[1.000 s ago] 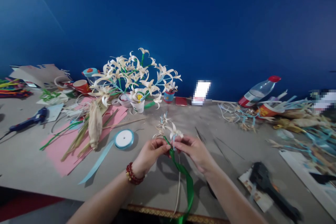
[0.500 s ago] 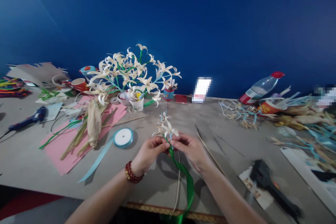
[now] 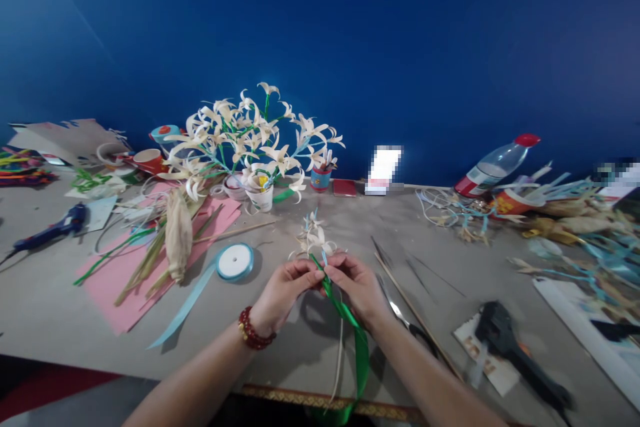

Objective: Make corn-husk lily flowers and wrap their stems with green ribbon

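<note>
My left hand (image 3: 284, 291), with a red bead bracelet at the wrist, and my right hand (image 3: 354, 283) meet at the middle of the table. Both pinch the stem of a small cream flower sprig (image 3: 313, 239) that sticks up just behind the fingers. A green ribbon (image 3: 358, 340) runs from the pinch down past my right wrist and over the table's near edge. A thin pale strip hangs beside it.
A light blue ribbon spool (image 3: 235, 261) lies left of my hands. Behind it are pink paper (image 3: 113, 287) with dried husks and a cup of cream flowers (image 3: 255, 147). Scissors (image 3: 407, 320), thin sticks, a black glue gun (image 3: 520, 357) and a plastic bottle (image 3: 495, 165) lie right.
The sprig has tilted lower and further from me between my fingers, and my right hand has shifted slightly left, uncovering the scissors on the table.
</note>
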The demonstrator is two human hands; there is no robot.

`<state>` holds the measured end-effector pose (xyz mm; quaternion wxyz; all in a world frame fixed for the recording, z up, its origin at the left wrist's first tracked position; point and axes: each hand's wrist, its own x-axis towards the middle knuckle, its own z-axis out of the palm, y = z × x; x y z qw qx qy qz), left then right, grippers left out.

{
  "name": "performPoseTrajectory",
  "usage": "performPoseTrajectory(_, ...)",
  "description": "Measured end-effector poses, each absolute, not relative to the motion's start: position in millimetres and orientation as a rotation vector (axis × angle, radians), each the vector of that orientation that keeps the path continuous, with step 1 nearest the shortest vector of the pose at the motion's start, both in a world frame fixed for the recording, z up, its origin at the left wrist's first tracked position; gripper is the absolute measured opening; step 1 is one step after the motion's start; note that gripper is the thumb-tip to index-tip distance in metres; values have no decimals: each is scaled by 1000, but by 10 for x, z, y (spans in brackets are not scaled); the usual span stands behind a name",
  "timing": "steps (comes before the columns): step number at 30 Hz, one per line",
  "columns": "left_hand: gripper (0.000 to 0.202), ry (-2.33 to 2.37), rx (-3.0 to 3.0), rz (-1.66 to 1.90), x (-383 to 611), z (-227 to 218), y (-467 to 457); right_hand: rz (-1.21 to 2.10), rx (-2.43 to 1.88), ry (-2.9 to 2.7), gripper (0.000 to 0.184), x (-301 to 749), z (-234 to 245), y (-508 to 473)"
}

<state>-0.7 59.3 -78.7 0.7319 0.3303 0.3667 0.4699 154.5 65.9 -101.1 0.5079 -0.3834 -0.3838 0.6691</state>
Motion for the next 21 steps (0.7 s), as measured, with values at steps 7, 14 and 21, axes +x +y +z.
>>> performPoseTrajectory(7, 25, 769, 770, 1042, -17, -808, 588, 1657, -930, -867, 38, 1495, -932, 640)
performPoseTrajectory(14, 21, 714, 798, 1044, -18, -845, 580, 1631, -905, -943, 37, 1501, -954, 627)
performPoseTrajectory(21, 18, 725, 828, 1129, 14, -864, 578, 1600, -912, -968, 41, 1488, -961, 651)
